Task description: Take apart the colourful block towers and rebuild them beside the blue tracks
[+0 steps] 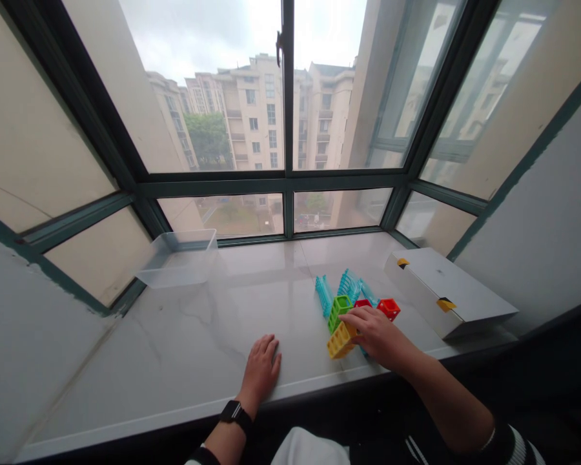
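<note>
My right hand is closed on a yellow toy block with square openings, low over the right part of the sill. Just behind it stands a similar green block. A red block shows beyond my wrist, and another red piece is partly covered by my fingers. Translucent blue ribbed pieces lie behind the blocks, with one more blue piece to their left. My left hand, with a dark watch on the wrist, rests flat and open on the sill near its front edge.
A clear plastic tub stands at the back left of the white marble-look sill. At the right lies a white box with yellow-and-black tabs. Dark-framed windows close off the back and sides.
</note>
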Demonstrator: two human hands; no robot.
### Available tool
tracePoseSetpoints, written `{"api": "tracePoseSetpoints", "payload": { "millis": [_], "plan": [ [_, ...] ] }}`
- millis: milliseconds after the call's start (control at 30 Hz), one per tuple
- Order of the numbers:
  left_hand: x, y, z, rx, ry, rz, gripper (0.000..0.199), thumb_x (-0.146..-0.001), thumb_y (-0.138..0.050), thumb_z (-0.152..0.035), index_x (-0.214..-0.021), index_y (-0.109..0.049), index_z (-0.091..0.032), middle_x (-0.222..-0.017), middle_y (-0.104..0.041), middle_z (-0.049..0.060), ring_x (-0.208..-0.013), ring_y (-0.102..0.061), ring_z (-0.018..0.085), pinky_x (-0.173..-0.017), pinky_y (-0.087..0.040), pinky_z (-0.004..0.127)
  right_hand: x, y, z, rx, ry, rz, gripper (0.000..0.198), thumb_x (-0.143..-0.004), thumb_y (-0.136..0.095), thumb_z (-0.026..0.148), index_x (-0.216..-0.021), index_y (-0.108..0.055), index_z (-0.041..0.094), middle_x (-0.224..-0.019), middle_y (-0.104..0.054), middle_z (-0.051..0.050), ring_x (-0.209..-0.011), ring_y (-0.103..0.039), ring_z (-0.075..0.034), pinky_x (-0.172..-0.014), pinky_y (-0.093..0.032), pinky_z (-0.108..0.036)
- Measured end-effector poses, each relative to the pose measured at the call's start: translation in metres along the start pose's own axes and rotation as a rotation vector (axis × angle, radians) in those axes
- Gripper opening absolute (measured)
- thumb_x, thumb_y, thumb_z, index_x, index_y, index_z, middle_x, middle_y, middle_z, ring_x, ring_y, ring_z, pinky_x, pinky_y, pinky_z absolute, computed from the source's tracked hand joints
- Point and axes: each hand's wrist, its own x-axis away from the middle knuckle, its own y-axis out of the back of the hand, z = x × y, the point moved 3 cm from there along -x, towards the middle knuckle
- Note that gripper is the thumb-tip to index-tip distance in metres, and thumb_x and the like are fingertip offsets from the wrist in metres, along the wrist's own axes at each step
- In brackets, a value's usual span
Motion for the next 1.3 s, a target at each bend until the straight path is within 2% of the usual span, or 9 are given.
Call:
{"api": "tracePoseSetpoints", "payload": {
  "millis": [167, 267, 367, 500, 667, 767, 967, 1133, 1300],
  "plan": [
    [0.003, 0.010, 0.007, 0.188, 0.108, -0.038, 0.051, -0.108, -0.041, -0.040, -0.155, -0.051, -0.023, -0.151, -0.063, 0.013, -0.140, -0.060, 0.029, -0.118, -0.050, 0.056, 0.001, -0.007, 0.029, -0.149, 0.030, -0.076, 0.064, -0.093, -0.066, 0.016, -0.153, -0.058, 0.035, -0.135, -0.068, -0.009, -0.127, -0.064, -0.031, -0.113, -0.054, -0.049],
    [0.007, 0.032, 0.006, 0.285, 0.135, -0.112, 0.058, -0.111, -0.033, -0.044, -0.165, -0.034, -0.025, -0.161, -0.053, 0.014, -0.149, -0.051, 0.028, -0.121, -0.047, 0.055, -0.002, -0.041, 0.045, -0.245, 0.046, -0.106, 0.064, -0.092, -0.067, 0.014, -0.153, -0.059, 0.034, -0.135, -0.068, -0.010, -0.127, -0.064, -0.030, -0.113, -0.054, -0.049],
    [0.004, 0.056, -0.006, 0.267, 0.041, -0.115, 0.064, -0.109, -0.033, -0.052, -0.168, -0.027, -0.025, -0.167, -0.046, 0.015, -0.154, -0.045, 0.031, -0.124, -0.044, 0.055, -0.007, -0.088, 0.055, -0.393, 0.038, -0.110, 0.058, -0.092, -0.068, 0.014, -0.147, -0.064, 0.031, -0.134, -0.068, -0.010, -0.126, -0.064, -0.029, -0.114, -0.053, -0.047],
    [-0.008, 0.064, -0.022, 0.079, -0.159, 0.072, 0.072, -0.100, -0.056, -0.058, -0.162, -0.040, -0.025, -0.153, -0.062, 0.014, -0.140, -0.060, 0.033, -0.123, -0.044, 0.055, -0.013, -0.146, 0.054, -0.629, -0.039, -0.102, 0.053, -0.090, -0.067, 0.015, -0.141, -0.067, 0.029, -0.136, -0.067, -0.010, -0.129, -0.064, -0.027, -0.115, -0.052, -0.046],
    [-0.012, 0.048, -0.016, -0.026, -0.096, 0.242, 0.049, -0.098, -0.061, -0.039, -0.145, -0.057, -0.027, -0.131, -0.072, 0.012, -0.118, -0.069, 0.030, -0.106, -0.054, 0.047, -0.014, -0.190, 0.039, -0.688, -0.154, -0.121, 0.058, -0.081, -0.062, 0.006, -0.135, -0.066, 0.028, -0.132, -0.068, -0.009, -0.126, -0.065, -0.027, -0.109, -0.056, -0.046],
    [-0.011, 0.037, -0.016, -0.095, -0.067, 0.309, 0.045, -0.096, -0.060, -0.029, -0.141, -0.059, -0.028, -0.128, -0.071, 0.011, -0.115, -0.069, 0.029, -0.104, -0.052, 0.046, -0.013, -0.201, 0.033, -0.609, -0.193, -0.068, 0.061, -0.079, -0.062, 0.004, -0.135, -0.065, 0.027, -0.134, -0.066, -0.010, -0.129, -0.064, -0.028, -0.115, -0.052, -0.047],
    [-0.015, 0.030, -0.034, -0.195, -0.036, 0.279, 0.043, -0.097, -0.060, -0.029, -0.140, -0.059, -0.026, -0.124, -0.071, 0.011, -0.111, -0.066, 0.031, -0.097, -0.049, 0.045, -0.019, -0.205, 0.032, -0.425, -0.155, -0.026, 0.062, -0.085, -0.074, 0.018, -0.145, -0.060, 0.022, -0.144, -0.059, -0.015, -0.138, -0.055, -0.032, -0.124, -0.043, -0.050],
    [-0.017, 0.031, -0.044, -0.194, -0.028, 0.278, 0.044, -0.098, -0.060, -0.030, -0.141, -0.060, -0.024, -0.120, -0.070, 0.011, -0.110, -0.065, 0.030, -0.096, -0.047, 0.045, -0.024, -0.211, 0.036, -0.406, -0.104, -0.005, 0.053, -0.090, -0.069, 0.017, -0.142, -0.062, 0.023, -0.137, -0.062, -0.013, -0.131, -0.057, -0.030, -0.119, -0.045, -0.047],
    [-0.019, 0.031, -0.046, -0.212, 0.014, 0.253, 0.042, -0.100, -0.060, -0.035, -0.142, -0.063, -0.028, -0.112, -0.070, 0.010, -0.104, -0.065, 0.030, -0.092, -0.048, 0.044, -0.017, -0.218, 0.031, -0.403, -0.139, -0.083, 0.046, -0.093, -0.067, 0.020, -0.139, -0.063, 0.024, -0.128, -0.063, -0.012, -0.119, -0.059, -0.030, -0.110, -0.050, -0.048]
  ]
}}
